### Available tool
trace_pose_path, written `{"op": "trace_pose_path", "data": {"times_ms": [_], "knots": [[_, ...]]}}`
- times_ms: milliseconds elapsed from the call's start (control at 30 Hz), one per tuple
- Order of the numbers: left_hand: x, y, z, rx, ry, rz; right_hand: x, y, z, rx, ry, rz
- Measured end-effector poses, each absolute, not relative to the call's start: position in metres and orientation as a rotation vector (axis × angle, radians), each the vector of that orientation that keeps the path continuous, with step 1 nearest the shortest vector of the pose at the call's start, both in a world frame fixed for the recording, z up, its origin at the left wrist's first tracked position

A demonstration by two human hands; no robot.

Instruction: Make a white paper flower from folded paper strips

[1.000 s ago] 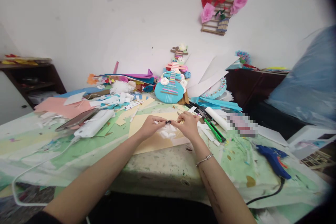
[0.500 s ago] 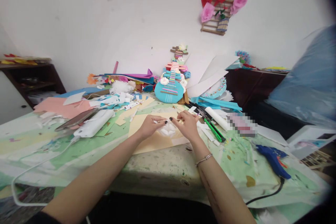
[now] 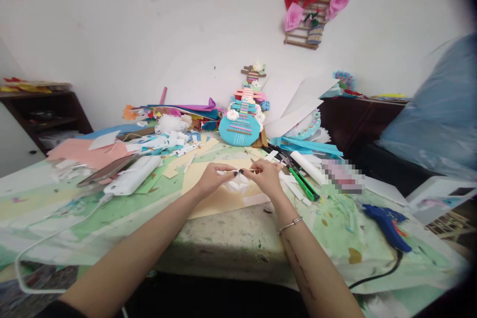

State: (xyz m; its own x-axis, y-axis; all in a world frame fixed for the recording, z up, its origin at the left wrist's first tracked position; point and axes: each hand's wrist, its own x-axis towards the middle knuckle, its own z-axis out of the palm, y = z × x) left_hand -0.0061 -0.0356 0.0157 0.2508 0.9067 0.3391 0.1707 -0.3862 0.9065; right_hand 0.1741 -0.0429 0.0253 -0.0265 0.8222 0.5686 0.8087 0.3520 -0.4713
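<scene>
Over a cream sheet of paper (image 3: 221, 202), my two hands meet with the thumbs almost touching. My left hand (image 3: 215, 179) is closed in a pinch on a piece of soft white paper (image 3: 236, 185), which looks gathered or petal-like. From the other side, my right hand (image 3: 266, 176) also pinches at its upper edge, and something thin and tan, like a stick, shows between those fingers. The fingers hide much of the white paper, so its full shape cannot be told.
Ahead stands a blue guitar-shaped craft (image 3: 240, 131). To the right lie a green cutter (image 3: 303, 184), a white roll (image 3: 307, 168) and a blue glue gun (image 3: 387, 223) with its cord. Leftward are a white power bank (image 3: 133, 175), a phone (image 3: 106, 171) and paper scraps (image 3: 87, 153).
My thumbs moved apart a little along the white paper and then came back together. The white paper shifted slightly in shape beneath them. Everything else stays in place.
</scene>
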Motion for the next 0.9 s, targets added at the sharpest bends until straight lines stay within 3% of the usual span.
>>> {"op": "trace_pose_path", "data": {"times_ms": [900], "knots": [[-0.0077,-0.0328,0.0125,1.750,0.945,1.209,0.1732,-0.0434,0.0268,-1.417,-1.849,0.032]]}}
